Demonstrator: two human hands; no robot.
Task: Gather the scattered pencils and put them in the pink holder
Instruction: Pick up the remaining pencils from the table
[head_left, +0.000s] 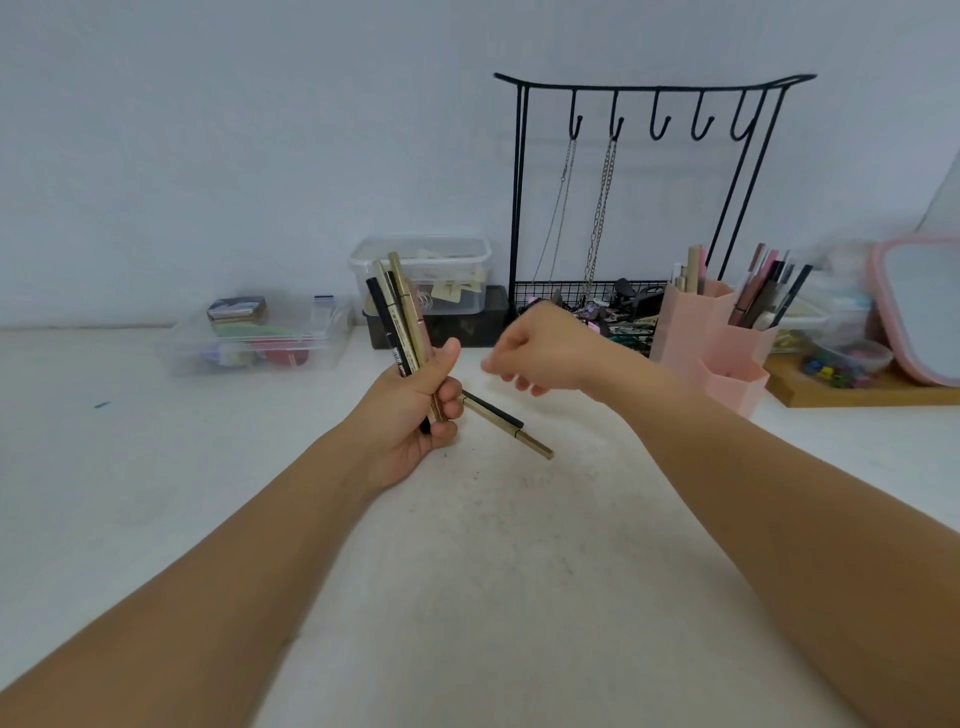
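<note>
mid-gather: bundle in left hand, two pencils still on desk

nearest, both forearms reach out over the white desk (493, 597). left hand (415, 415) is clamped round a bundle of pencils (397, 312), black and gold, standing upright above the fist. right hand (540, 353) hovers just above and right of it, blurred; fingers look loosely curled and seem to hold nothing, though the blur makes that hard to confirm.

just beyond the left hand, two loose pencils (506, 426) lie on the desk, one dark, one gold, touching or crossing, angled toward the lower right. their near ends sit right beside the left fingers.

further right, the pink holder (711, 332) stands upright, already carrying several pens and pencils in its taller compartments; the low front compartment looks empty.

behind: clear plastic box (249, 338) at left, lidded tub (421, 270) at middle, black wire hook rack (649, 182) with chains, pink-framed mirror (914, 306) at far right.

step, as a judgement: gathering is not finished. next move likely calls for the right hand to drop down, pinch the two loose pencils, add them to the bundle, then carry the lot right to the holder and lower tips-first.
</note>
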